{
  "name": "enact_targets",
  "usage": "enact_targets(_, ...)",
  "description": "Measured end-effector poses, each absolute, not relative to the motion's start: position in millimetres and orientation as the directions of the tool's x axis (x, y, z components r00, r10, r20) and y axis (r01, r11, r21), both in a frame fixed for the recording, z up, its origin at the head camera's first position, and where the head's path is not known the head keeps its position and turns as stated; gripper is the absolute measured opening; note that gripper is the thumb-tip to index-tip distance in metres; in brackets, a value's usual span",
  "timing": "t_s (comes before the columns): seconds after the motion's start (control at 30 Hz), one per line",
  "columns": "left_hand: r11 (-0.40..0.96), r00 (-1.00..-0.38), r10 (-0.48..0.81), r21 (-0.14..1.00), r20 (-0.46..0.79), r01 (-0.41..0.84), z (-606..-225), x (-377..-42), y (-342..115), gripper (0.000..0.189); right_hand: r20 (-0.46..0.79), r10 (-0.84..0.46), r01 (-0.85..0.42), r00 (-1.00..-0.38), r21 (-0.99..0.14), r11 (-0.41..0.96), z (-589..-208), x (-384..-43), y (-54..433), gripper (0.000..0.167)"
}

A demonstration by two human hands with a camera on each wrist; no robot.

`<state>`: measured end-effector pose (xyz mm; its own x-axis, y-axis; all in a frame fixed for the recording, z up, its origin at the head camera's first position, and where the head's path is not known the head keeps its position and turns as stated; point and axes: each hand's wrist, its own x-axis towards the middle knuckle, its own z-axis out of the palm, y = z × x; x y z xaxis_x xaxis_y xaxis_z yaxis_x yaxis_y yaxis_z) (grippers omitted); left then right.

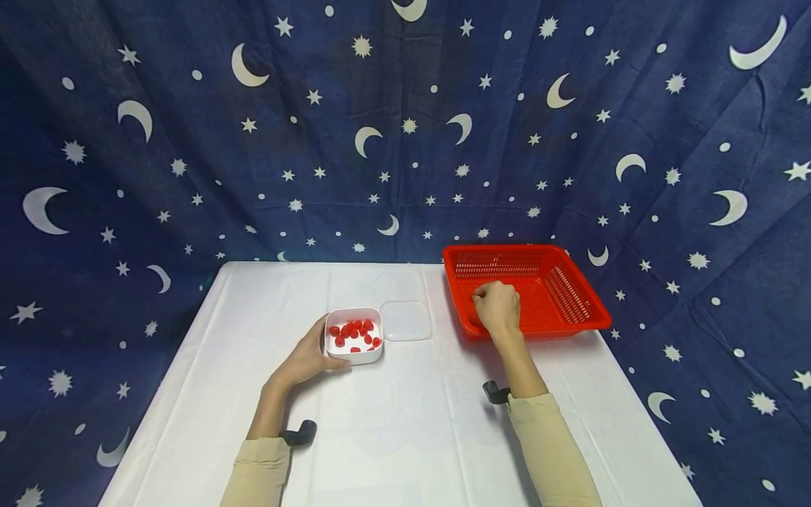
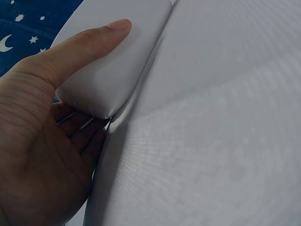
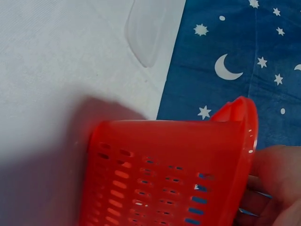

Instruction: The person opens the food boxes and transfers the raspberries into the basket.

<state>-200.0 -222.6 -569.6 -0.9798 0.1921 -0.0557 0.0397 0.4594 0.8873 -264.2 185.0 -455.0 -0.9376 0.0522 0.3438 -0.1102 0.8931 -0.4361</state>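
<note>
My left hand (image 1: 308,358) grips a small white container (image 1: 363,358), its thumb along the near side and the fingers round the left end. Inside the container lie several small red pieces that look like raspberries (image 1: 339,341). In the left wrist view the thumb (image 2: 94,44) lies flat across the container's smooth wall. My right hand (image 1: 498,308) is over the left part of a red plastic basket (image 1: 545,325), with its fingers curled downward. The basket's wall partly hides those fingers in the right wrist view, and I cannot tell whether they hold anything.
A clear, flat lid (image 1: 406,321) lies on the white-covered table (image 1: 393,436), just right of the container. The basket stands near the table's right edge, with slotted walls. Behind the table hangs a dark blue curtain (image 1: 405,84) with moons and stars.
</note>
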Motion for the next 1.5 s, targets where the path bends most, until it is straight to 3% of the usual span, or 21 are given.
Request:
enact_targets(0.4,0.465,-0.981,0.187,0.884,-0.047,0.046,-569.6,-201.3,-220.5,0.131,0.208,0.088,0.003,-0.974,-0.376,0.926,-464.6,-270.1,194.5,0.007)
enact_targets(0.97,0.468,-0.982,0.185,0.882,-0.04,0.052,-570.2,-201.0,-220.5,0.132,0.032,0.129,0.113,-0.991,-0.319,0.941,-470.5,-279.6,198.2,0.019)
enact_targets(1.5,0.478,-0.983,0.179,0.877,-0.048,0.044,-569.7,-200.2,-222.1,0.131,-0.044,0.125,0.132,-0.991,-0.277,0.952,-467.7,-286.1,196.8,0.008)
